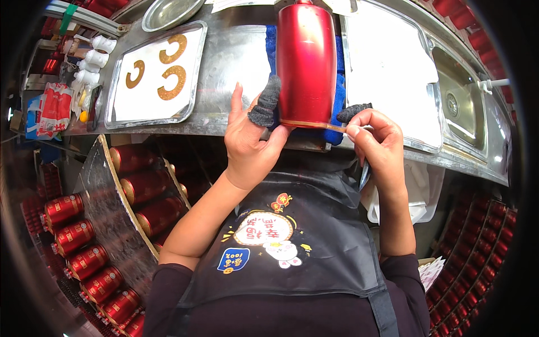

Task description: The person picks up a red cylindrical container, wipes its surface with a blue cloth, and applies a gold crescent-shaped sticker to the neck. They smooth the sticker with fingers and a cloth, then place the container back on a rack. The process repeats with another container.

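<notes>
A glossy red bottle (306,62) lies on a blue towel (341,84), its base toward me. Along the base edge runs a thin gold strip (336,128), whose loose right end sticks out past the bottle. My right hand (383,137) pinches that end between thumb and forefinger; a dark knit cover is on one finger. My left hand (247,143) steadies the bottle, thumb at the base edge and a covered finger along its left side, the other fingers stretched up. On a white sheet to the left lie three gold C-shaped pieces (171,82).
The pieces' metal tray (196,73) is left on the steel bench, with a metal bowl (168,22) behind it. Right of the bottle is another tray (412,147) with white sheets, then a sink (460,84). Red bottles (90,261) fill racks below on both sides.
</notes>
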Motion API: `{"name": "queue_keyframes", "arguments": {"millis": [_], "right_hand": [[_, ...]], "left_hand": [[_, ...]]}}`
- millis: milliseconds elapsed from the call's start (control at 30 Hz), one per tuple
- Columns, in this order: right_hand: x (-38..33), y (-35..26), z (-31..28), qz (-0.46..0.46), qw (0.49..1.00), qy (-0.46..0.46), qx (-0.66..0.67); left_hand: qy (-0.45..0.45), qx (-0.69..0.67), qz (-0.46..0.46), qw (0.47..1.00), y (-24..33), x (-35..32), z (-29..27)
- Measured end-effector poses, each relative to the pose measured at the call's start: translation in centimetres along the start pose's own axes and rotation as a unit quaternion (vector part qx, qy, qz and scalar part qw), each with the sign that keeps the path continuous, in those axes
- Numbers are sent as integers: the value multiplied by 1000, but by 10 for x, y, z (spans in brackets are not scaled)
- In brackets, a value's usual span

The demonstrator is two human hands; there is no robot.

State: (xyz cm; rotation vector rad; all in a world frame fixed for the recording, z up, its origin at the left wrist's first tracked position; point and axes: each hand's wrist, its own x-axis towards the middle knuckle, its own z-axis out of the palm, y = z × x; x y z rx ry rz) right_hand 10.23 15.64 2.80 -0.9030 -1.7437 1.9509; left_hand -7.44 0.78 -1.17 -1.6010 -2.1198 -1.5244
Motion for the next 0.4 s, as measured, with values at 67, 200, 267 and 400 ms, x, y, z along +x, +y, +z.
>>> {"name": "queue_keyframes", "arguments": {"millis": [67,200,267,400], "right_hand": [[-2,4,-3,11,1000,-2,11],[-5,3,-6,34,999,7,3],[-8,0,-6,28,999,25,14],[-18,-15,-11,3,1000,10,-17]], "left_hand": [[-7,11,9,1000,0,-3,-3],[-1,48,4,999,1,-16,-9],[-18,44,-2,999,4,-26,-11],[-35,49,11,998,2,-33,-9]]}}
